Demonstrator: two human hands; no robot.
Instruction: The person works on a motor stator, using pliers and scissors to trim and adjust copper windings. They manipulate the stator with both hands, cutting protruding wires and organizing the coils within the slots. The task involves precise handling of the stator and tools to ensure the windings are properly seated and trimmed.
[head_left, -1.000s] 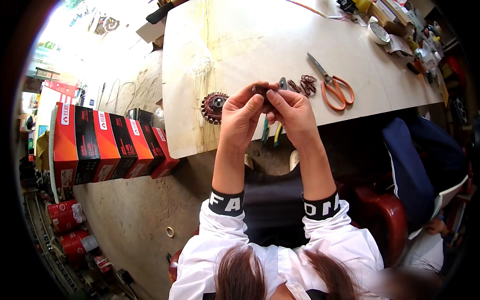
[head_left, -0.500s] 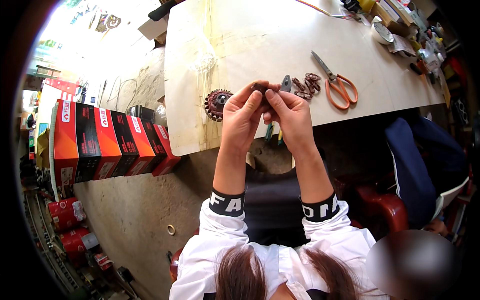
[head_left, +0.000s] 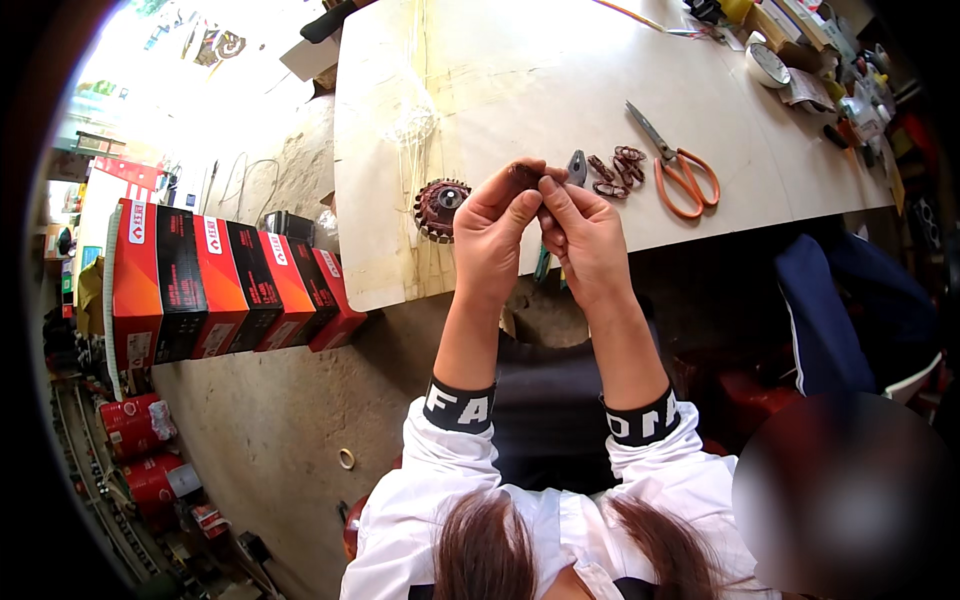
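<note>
My left hand [head_left: 492,232] and my right hand [head_left: 583,233] are raised together over the near edge of a white table [head_left: 500,90]. Both pinch a small dark brown coil [head_left: 525,176] between their fingertips. On the table just left of my left hand lies a round dark red toothed motor core [head_left: 440,208]. To the right of my hands lie several small brown coils [head_left: 615,170], and pliers [head_left: 574,168] with blue-green handles stick out behind my right hand.
Orange-handled scissors [head_left: 678,165] lie on the table's right part. Small tools and a round tin [head_left: 770,65] crowd the far right corner. A row of red and black boxes [head_left: 215,285] stands on the concrete floor at left, red canisters [head_left: 135,425] below them.
Both hands have stayed together on the small coil, with only slight shifts of the fingers. The view has drifted a little.
</note>
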